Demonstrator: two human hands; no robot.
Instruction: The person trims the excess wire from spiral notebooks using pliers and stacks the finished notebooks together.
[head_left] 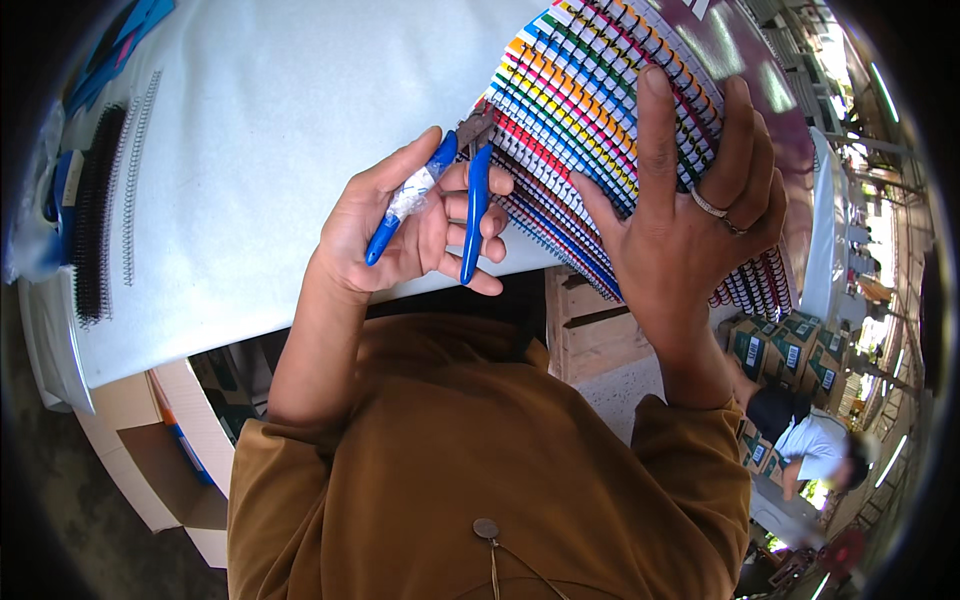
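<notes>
Wire cutters [477, 215] with blue handles rest in my left hand [352, 235], palm up, the thumb over one handle and the fingers behind the other. One handle is wrapped in clear or whitish tape. The handles are spread, and the metal jaws point at the edge of a fanned stack of wire-bound notebooks [575, 110], whose coloured edges and coils face me. On top of the stack lies my right hand [680, 235], a ring on one finger, its index finger stretched out and thumb apart. Whether the jaws touch a coil, I cannot tell.
On the white table [250, 190], loose black coils [97, 215] and a thin wire coil [133, 190] lie at the left. Below the left edge is an open cardboard box [150, 460]. At the right, brown cartons [790, 350] are piled near another person [815, 445].
</notes>
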